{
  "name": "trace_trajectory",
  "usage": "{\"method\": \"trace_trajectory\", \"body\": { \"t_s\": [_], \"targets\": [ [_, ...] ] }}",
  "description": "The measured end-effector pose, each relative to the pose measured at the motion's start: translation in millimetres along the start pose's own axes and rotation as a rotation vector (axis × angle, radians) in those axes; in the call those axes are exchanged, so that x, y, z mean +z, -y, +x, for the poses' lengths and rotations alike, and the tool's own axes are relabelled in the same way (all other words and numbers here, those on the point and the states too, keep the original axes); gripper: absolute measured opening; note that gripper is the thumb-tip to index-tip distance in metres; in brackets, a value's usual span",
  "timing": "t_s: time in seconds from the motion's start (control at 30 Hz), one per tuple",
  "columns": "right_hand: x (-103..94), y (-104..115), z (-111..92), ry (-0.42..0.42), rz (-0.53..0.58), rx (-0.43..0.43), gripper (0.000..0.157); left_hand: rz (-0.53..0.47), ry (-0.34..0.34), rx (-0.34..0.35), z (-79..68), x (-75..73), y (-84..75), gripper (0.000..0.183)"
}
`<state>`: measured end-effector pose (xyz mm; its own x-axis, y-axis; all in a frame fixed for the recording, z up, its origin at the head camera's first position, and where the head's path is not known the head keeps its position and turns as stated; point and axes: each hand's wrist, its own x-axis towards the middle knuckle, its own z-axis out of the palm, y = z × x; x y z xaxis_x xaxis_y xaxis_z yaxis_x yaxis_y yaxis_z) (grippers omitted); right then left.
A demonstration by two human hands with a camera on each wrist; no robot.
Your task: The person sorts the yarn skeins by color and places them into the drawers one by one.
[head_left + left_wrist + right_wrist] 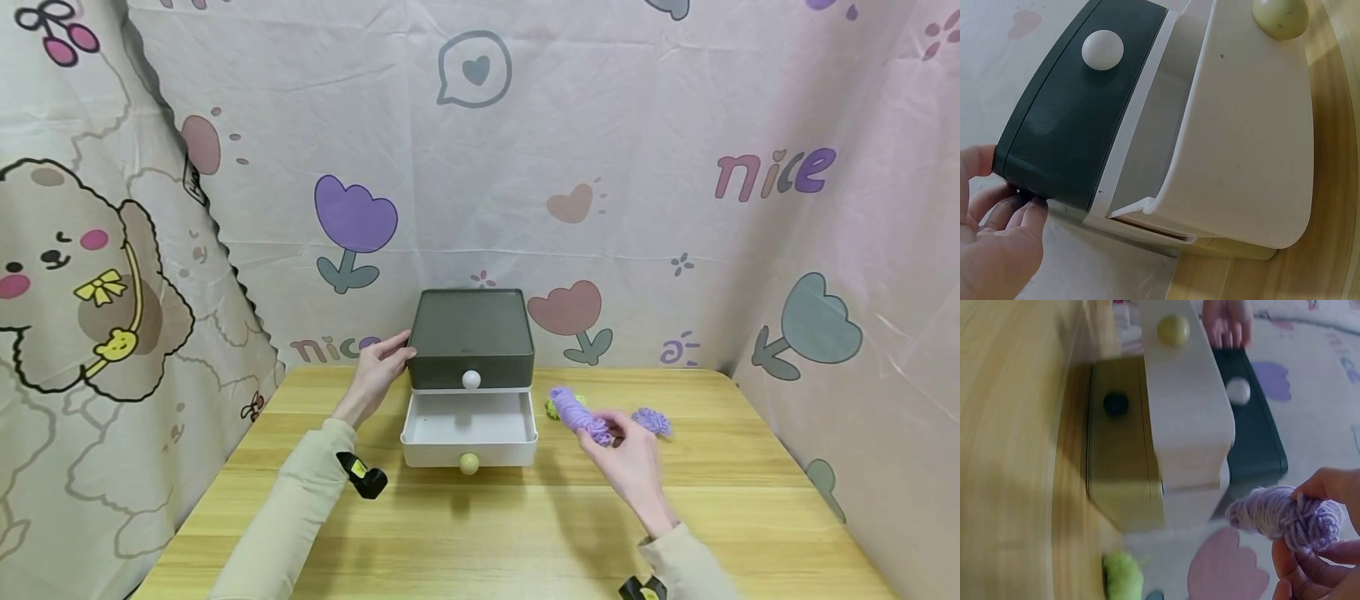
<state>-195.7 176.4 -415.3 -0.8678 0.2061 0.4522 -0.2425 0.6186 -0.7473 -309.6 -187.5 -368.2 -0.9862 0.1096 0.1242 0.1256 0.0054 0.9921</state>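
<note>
A small drawer cabinet [472, 329] stands at the back of the table, dark green above with a white knob. Below that, a white drawer [469, 454] with a yellow-green knob is pulled out; no contents show inside. My left hand [375, 372] touches the cabinet's upper left side, its fingertips [1036, 206] against the green wall and the thumb by the top edge. To the right of the drawer, my right hand [628, 454] pinches a lilac yarn skein [577, 415] between thumb and fingers, above the table. In the right wrist view the skein [1285, 519] is tied round its middle.
On the table behind the held skein lies a lime-green yarn bundle [1124, 575], partly hidden in the head view. A second purple yarn bundle [652, 422] lies to the right of it. The printed cloth [480, 167] hangs directly behind the wooden table [480, 542].
</note>
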Motion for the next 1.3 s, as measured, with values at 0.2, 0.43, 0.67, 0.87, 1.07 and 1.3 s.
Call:
{"method": "trace_trajectory", "body": {
  "t_s": [0.2, 0.43, 0.67, 0.87, 1.07, 1.3],
  "targets": [
    [19.5, 21, -5, 0.049, 0.042, -0.105, 0.023, -0.001, -0.004, 0.002, 0.7, 0.1, -0.3, 0.055],
    [42.8, 41, -11, 0.118, 0.070, -0.170, 0.025, 0.001, -0.007, -0.003, 0.7, 0.2, -0.8, 0.055],
    [64.2, 58, -12, 0.182, 0.059, -0.262, 0.024, -0.004, -0.005, 0.002, 0.8, -0.1, -0.3, 0.055],
    [80.7, 66, -6, 0.198, 0.032, -0.340, 0.023, -0.002, -0.001, 0.000, 0.8, -0.5, 0.1, 0.055],
    [95.3, 71, 0, 0.229, -0.023, -0.358, 0.027, -0.019, 0.010, -0.005, 0.6, -0.4, -0.2, 0.056],
    [108.6, 75, 3, 0.276, -0.029, -0.355, 0.028, -0.022, 0.008, -0.009, 0.7, -0.6, -0.3, 0.056]
  ]
}}
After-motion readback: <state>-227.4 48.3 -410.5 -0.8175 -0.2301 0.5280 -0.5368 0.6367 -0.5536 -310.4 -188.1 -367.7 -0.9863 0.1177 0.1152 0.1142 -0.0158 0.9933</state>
